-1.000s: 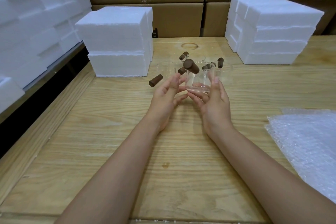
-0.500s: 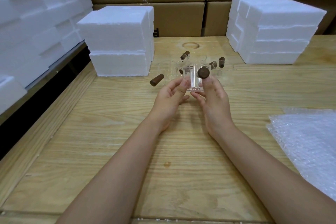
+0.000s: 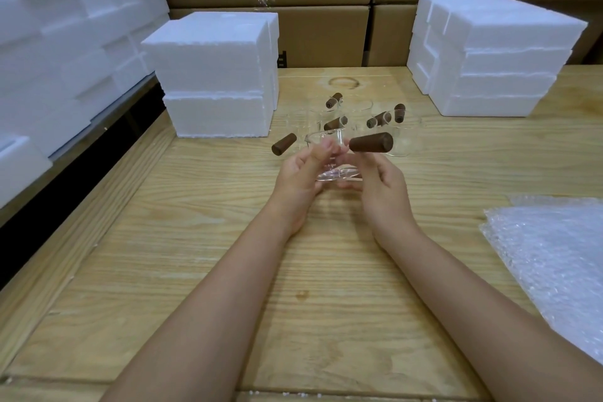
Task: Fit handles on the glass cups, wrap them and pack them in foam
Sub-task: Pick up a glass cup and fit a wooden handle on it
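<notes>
A clear glass cup (image 3: 329, 161) is held between both hands above the wooden table (image 3: 195, 271). My left hand (image 3: 301, 174) grips its left wall, thumb and fingers near the rim. My right hand (image 3: 380, 183) holds the cup's right side and base from below. A dark brown wooden handle (image 3: 372, 142) sticks out of the cup to the right, above my right hand. Behind stand several more glass cups with brown handles (image 3: 378, 119), and one handle (image 3: 284, 144) points left.
White foam blocks are stacked at back left (image 3: 215, 75) and back right (image 3: 489, 55). More foam fills a shelf on the far left (image 3: 65, 26). Bubble wrap sheets (image 3: 554, 264) lie at the right edge. Cardboard boxes (image 3: 319, 33) line the back.
The cup has been turned in my hands: its handle, pointing at the camera before, now points to the right. Both hands have come slightly closer.
</notes>
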